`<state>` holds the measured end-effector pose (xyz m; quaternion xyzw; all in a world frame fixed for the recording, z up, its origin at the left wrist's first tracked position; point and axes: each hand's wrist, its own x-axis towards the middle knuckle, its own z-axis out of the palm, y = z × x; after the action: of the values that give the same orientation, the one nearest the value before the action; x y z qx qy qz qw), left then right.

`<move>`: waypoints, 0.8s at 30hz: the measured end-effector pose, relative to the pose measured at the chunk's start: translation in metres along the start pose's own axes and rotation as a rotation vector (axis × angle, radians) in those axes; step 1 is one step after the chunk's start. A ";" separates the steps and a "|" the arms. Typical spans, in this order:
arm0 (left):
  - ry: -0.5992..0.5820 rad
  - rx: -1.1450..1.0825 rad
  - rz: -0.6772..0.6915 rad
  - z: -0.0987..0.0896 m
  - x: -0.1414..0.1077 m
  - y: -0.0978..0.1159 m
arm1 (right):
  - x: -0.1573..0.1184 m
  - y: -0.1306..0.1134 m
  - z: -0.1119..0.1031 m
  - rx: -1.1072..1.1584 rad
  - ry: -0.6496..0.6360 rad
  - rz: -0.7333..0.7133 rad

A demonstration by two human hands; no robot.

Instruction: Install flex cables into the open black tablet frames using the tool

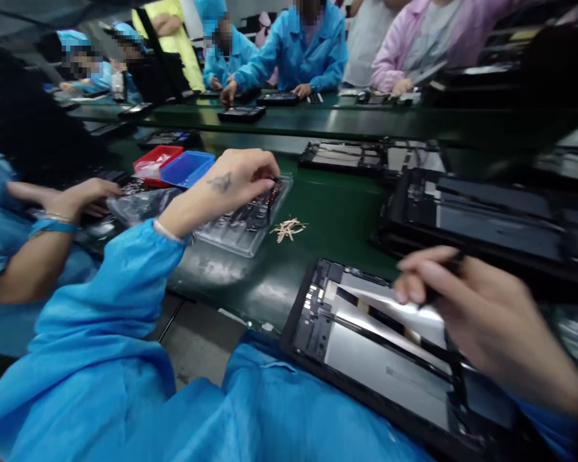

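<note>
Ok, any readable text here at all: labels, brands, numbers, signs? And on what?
None can be read.
Open device frame under the right hand: no print legible on its boards or metal plates.
Clear parts tray under the left hand: no label visible.
Red bin and blue bin: no markings visible.
Mark on the back of the left hand: a small figure, not lettering.

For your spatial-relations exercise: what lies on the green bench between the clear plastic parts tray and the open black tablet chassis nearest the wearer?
A small pile of tan strips lies there on otherwise bare green bench, seen in the head view.
</note>
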<state>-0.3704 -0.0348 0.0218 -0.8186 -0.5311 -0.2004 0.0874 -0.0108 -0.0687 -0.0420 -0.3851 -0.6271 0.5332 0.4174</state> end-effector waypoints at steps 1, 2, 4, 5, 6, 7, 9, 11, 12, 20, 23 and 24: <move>0.065 0.058 0.113 0.001 0.001 0.030 | 0.003 -0.004 0.013 0.155 -0.085 0.127; 0.154 0.122 0.239 0.004 0.000 0.058 | 0.007 -0.006 0.024 0.266 -0.163 0.230; 0.266 0.215 0.594 0.015 -0.006 0.101 | 0.014 -0.005 0.037 0.426 -0.207 0.281; 0.321 0.241 0.763 0.022 -0.008 0.115 | 0.016 -0.003 0.039 0.471 -0.197 0.287; 0.366 0.252 0.908 0.029 -0.010 0.124 | 0.016 -0.001 0.039 0.493 -0.169 0.280; 0.401 0.253 1.012 0.036 -0.011 0.130 | 0.016 0.001 0.037 0.498 -0.138 0.274; 0.442 0.238 1.109 0.047 -0.008 0.133 | 0.013 0.002 0.033 0.467 -0.081 0.259; 0.448 0.229 1.129 0.053 -0.005 0.131 | 0.011 0.002 0.029 0.418 -0.053 0.228; 0.446 0.233 1.135 0.055 -0.003 0.130 | 0.010 0.002 0.028 0.393 -0.045 0.209; 0.390 0.002 0.791 0.061 -0.004 0.125 | 0.013 0.001 0.027 0.038 0.068 -0.033; 0.339 0.079 0.606 0.059 -0.003 0.125 | 0.012 -0.001 0.025 -0.245 0.085 -0.221; 0.317 0.110 0.588 0.057 -0.003 0.125 | 0.011 -0.001 0.025 -0.329 0.090 -0.285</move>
<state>-0.2445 -0.0692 -0.0225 -0.8894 -0.2623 -0.2627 0.2669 -0.0382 -0.0672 -0.0416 -0.3788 -0.7347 0.3415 0.4474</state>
